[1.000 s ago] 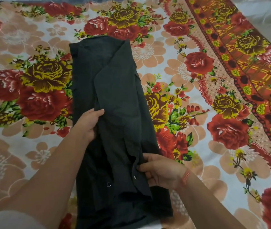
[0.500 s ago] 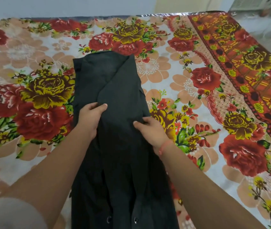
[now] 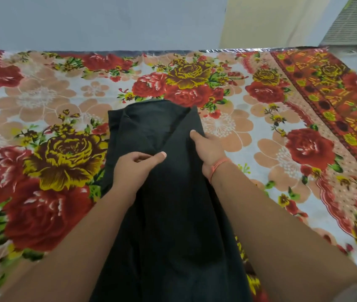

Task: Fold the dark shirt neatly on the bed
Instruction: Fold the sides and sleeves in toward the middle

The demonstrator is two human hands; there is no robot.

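Observation:
The dark shirt (image 3: 164, 210) lies lengthwise down the middle of the bed (image 3: 42, 101), its sides folded inward into a long narrow strip. My left hand (image 3: 137, 165) rests on the shirt's left half with the thumb and fingers pinching a fold of the cloth. My right hand (image 3: 208, 149) sits at the shirt's right edge near its far end, fingers curled over the folded flap and holding it. Both forearms cover parts of the shirt's near half.
A floral bedsheet (image 3: 304, 149) in red, yellow and peach covers the bed. A grey wall (image 3: 97, 20) runs along the far edge. A white slatted appliance (image 3: 356, 22) stands at the back right.
Both hands have slid farther up the shirt toward its far end. The right hand went from the near hem to the far right flap. The view has tilted up, showing the wall.

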